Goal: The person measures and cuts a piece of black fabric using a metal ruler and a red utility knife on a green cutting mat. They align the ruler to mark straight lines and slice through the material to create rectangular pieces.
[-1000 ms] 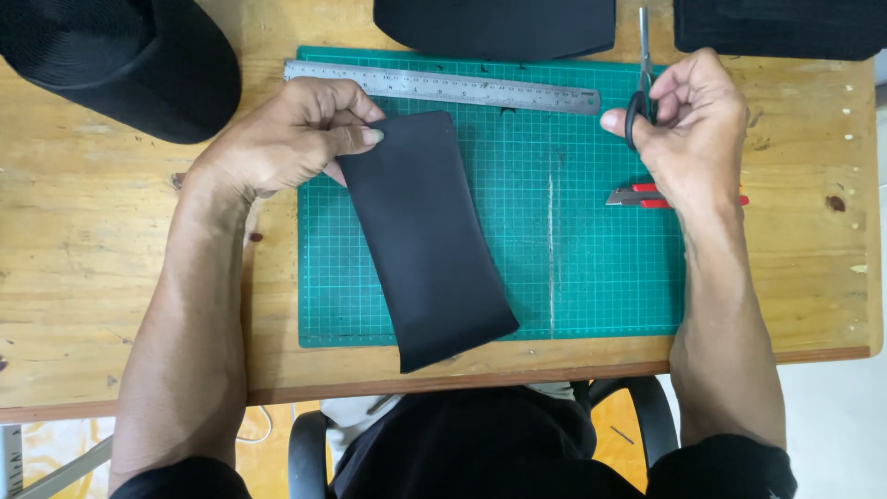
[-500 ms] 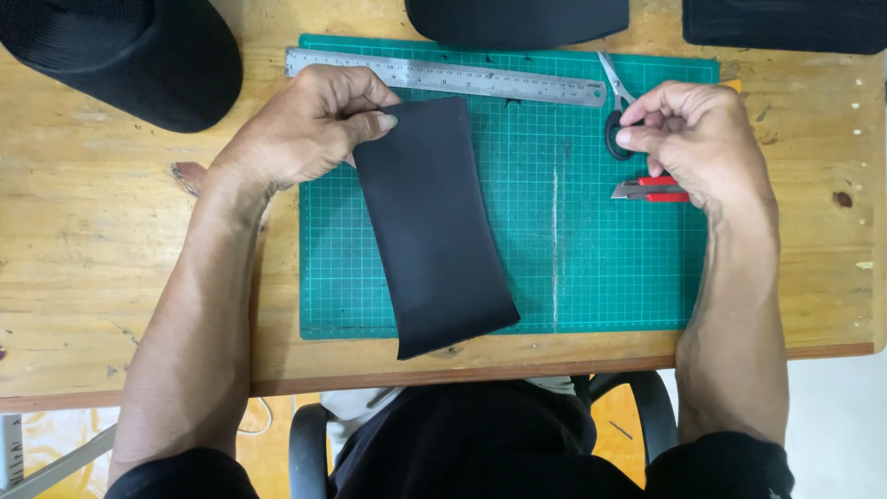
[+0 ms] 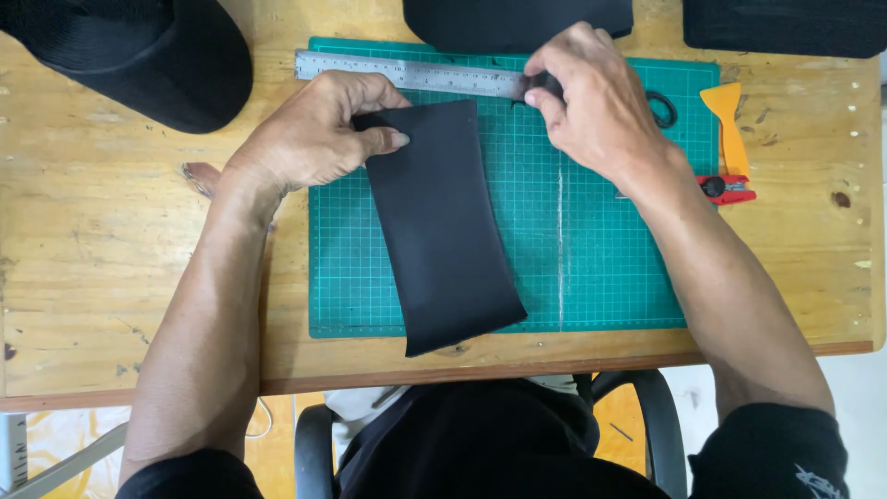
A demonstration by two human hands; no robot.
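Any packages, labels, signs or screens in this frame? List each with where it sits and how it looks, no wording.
No packages, signs or screens.
Steel ruler: marked scale, top edge of the green cutting mat, under the right hand.
Cutting mat: printed pale grid, centre of the wooden table.
Sleeve: small pale print on black, bottom right.
The left hand holds a plain black sheet, unmarked.

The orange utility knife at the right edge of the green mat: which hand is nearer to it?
Right. The right hand rests on the metal ruler, just left of the orange utility knife. The left hand is far across the green mat, gripping the black sheet.
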